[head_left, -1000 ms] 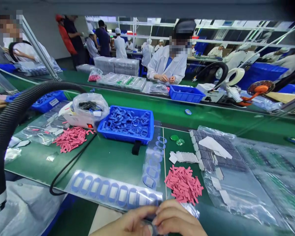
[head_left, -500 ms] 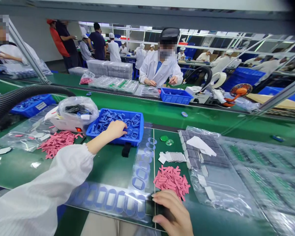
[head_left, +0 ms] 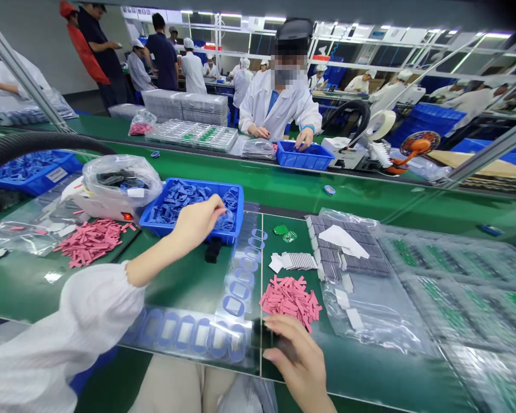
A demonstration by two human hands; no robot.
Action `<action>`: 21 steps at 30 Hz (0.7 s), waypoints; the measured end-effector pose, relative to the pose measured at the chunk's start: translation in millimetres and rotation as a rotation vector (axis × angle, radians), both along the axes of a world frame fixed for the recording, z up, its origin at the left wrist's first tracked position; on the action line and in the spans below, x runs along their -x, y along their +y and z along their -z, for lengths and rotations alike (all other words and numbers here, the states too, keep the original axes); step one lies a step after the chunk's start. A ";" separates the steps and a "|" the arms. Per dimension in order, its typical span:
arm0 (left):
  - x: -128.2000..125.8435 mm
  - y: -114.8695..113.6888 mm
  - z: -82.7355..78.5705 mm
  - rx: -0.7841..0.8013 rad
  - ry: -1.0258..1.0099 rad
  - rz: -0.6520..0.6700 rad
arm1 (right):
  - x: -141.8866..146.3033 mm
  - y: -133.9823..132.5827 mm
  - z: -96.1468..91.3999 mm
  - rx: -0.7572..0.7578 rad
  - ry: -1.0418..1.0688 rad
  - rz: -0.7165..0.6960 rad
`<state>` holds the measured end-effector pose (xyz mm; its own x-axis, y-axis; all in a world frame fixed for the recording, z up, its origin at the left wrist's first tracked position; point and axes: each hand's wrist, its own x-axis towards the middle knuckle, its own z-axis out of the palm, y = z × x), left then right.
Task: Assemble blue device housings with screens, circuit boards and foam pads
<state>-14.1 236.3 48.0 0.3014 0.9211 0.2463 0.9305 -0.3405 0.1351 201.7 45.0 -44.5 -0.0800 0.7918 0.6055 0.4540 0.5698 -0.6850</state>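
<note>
My left hand (head_left: 198, 222) is raised over the blue bin (head_left: 239, 221), fingers pressed together in a pinch. What they hold, if anything, I cannot make out. Small blue plastic frames (head_left: 172, 203) fill the bin. Near the table's front edge is my right hand (head_left: 301, 358), its thumb and fingers apart with nothing between them. Just beyond it lies a pile of pink strips (head_left: 290, 301). To its left, a row of blue oval frames with pale rectangular centres (head_left: 202, 338) lies along the front edge, and a second column (head_left: 241, 275) runs away toward the bin.
White pieces (head_left: 298, 261) and green circuit boards (head_left: 280, 230) lie behind the pink pile. Grey stacked parts (head_left: 356, 255) sit on plastic at right, beside trays (head_left: 438, 287). A bag-topped white device (head_left: 107, 203) stands left. A co-worker (head_left: 279, 103) works across the green belt (head_left: 258, 186).
My left hand has lifted and drawn back from among the blue frames, its fingers now pinched together. The view has tilted slightly down. My right hand stays near the pink strips.
</note>
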 end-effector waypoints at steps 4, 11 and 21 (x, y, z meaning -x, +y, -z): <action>-0.4 -15.1 14.7 -0.044 -0.042 0.061 | 0.3 -1.2 2.8 0.018 -0.026 0.025; 19.7 15.8 26.5 -0.113 -0.130 -0.024 | 1.1 -3.8 1.7 0.011 -0.044 0.043; 35.7 26.8 34.6 -0.124 -0.435 -0.156 | 0.3 -3.1 4.3 0.100 0.010 0.083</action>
<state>-49.8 263.1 13.4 0.0067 0.9030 0.4296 0.8378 -0.2396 0.4906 201.5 42.0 -48.9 -0.0057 0.8516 0.5241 0.4895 0.4594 -0.7412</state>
